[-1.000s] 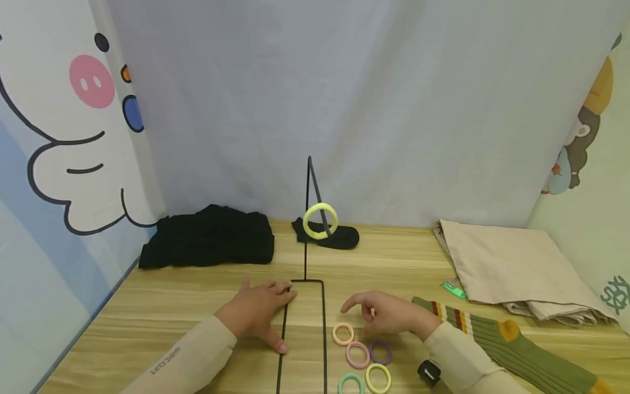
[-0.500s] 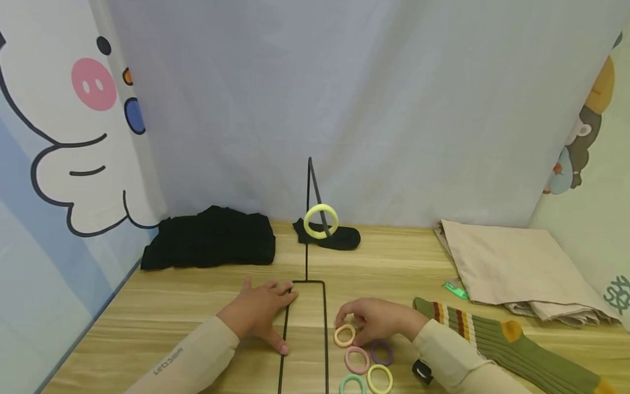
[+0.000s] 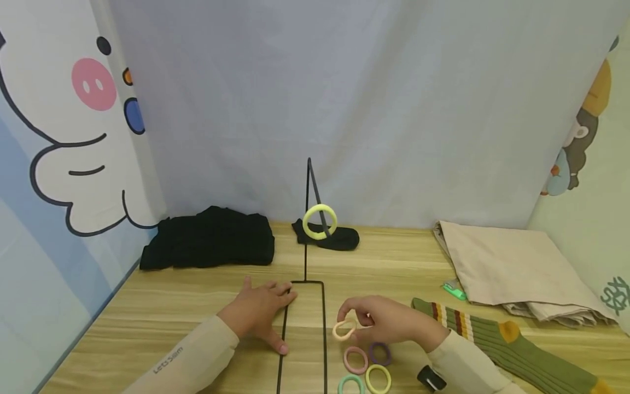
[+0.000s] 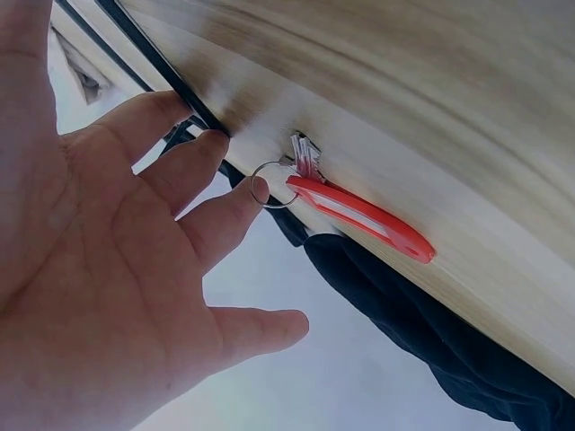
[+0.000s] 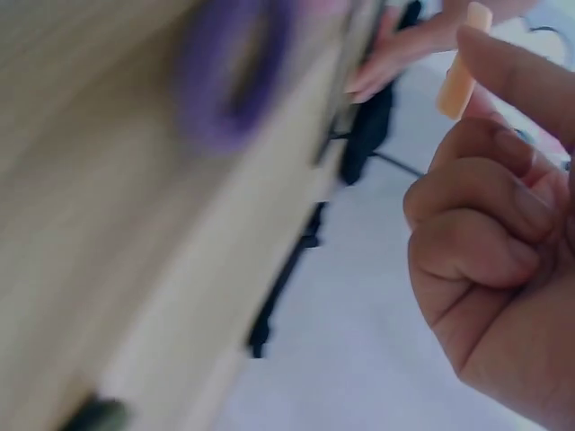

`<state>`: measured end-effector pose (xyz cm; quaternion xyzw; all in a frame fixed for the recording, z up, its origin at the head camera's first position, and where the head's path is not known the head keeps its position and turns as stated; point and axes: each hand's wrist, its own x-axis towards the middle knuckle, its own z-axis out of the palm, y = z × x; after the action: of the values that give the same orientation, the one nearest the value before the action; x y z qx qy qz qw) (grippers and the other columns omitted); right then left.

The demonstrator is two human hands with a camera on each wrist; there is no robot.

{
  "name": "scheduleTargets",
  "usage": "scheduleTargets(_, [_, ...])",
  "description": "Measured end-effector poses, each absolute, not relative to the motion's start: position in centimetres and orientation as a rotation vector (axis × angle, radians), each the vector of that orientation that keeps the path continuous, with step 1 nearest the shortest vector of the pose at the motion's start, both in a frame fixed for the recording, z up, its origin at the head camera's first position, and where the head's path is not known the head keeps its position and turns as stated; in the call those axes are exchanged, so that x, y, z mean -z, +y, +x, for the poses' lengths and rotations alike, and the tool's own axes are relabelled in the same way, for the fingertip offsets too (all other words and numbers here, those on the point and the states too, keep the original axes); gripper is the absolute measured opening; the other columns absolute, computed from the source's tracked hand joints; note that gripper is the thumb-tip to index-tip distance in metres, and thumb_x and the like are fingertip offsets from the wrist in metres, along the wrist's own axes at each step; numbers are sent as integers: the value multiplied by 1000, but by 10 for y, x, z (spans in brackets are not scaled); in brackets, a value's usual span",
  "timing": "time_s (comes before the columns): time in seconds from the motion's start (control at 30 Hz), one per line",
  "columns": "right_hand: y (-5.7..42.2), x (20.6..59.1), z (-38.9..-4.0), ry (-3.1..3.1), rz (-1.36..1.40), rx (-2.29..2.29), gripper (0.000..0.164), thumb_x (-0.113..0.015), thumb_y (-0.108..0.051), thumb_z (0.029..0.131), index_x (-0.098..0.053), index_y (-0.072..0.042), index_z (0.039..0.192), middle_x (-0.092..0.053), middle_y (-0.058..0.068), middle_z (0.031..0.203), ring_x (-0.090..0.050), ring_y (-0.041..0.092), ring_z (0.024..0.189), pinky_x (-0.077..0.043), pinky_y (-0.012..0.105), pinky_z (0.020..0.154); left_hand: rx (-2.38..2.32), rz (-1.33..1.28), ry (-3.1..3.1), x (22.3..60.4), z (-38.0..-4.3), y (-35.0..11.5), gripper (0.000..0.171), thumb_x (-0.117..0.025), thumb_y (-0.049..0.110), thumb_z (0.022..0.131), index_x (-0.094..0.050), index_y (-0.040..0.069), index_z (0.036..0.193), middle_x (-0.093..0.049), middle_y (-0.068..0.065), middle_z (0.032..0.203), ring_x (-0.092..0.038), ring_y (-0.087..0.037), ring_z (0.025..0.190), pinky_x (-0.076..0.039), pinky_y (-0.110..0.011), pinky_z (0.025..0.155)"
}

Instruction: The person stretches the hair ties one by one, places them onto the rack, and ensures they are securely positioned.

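Between thumb and index finger, my right hand [image 3: 389, 322] pinches a light-orange ring [image 3: 335, 331], tilted, above the table; its other fingers curl in the right wrist view. Pink [image 3: 345, 359], purple [image 3: 389, 355], green [image 3: 351, 377] and yellow [image 3: 368, 378] rings lie just below it. My left hand [image 3: 256, 311] rests spread, fingertips and thumb on the base of a black wire stand [image 3: 324, 328]. Another yellow ring [image 3: 306, 225] hangs on the stand's slanting arm. Near the left fingers, the left wrist view shows keys [image 4: 307, 158] with a red tag [image 4: 382, 223].
Folded black cloth [image 3: 211, 241] lies at the back left, a black sock [image 3: 344, 238] behind the stand. To the right are a green striped sock [image 3: 531, 350], a small green object [image 3: 455, 291] and folded beige cloth [image 3: 507, 262]. A grey curtain [image 3: 418, 109] hangs behind.
My right hand has come down to the light-orange ring, taken it in a pinch and lifted it away from the pink ring, tilting it. The left hand has stayed in place.
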<state>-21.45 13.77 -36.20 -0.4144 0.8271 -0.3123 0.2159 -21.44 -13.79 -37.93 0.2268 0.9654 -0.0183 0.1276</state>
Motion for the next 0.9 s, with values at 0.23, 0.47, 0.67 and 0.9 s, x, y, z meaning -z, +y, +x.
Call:
scheduleTargets(0.23, [130, 326, -187, 2303, -1242, 924, 24, -63, -24, 89, -57, -22, 112, -32, -11, 60, -27, -3, 50, -31, 12, 52, 69, 648, 2808, 378, -214, -137, 110, -69, 74, 50, -37, 25, 143, -29, 2, 152, -28, -28, 139, -14, -70, 103])
scheduleTargets(0.47, [121, 289, -158, 2353, -1613, 1041, 24, -62, -20, 89, -56, -17, 113, -32, -5, 59, -25, -6, 53, -30, 11, 50, 79, 639, 2800, 378, -214, -136, 110, -69, 75, 50, -37, 24, 143, -29, 2, 152, -28, -27, 139, -14, -69, 103])
scheduleTargets(0.67, [112, 266, -144, 2447, -1958, 1343, 24, -64, -11, 87, -56, -9, 110, -27, -3, 57, -23, 0, 53, -27, 9, 50, 83, 628, 2793, 376, -214, -135, 111, -68, 75, 50, -36, 24, 143, -28, 2, 152, -27, -28, 139, -14, -69, 103])
scheduleTargets(0.9, [98, 251, -154, 2443, -2208, 1812, 27, -65, -14, 87, -57, 3, 106, -25, -3, 55, -23, 3, 50, -21, 11, 44, 75, 643, 2787, 375, -213, -136, 111, -69, 75, 49, -36, 25, 143, -29, 2, 152, -28, -28, 139, -14, -70, 103])
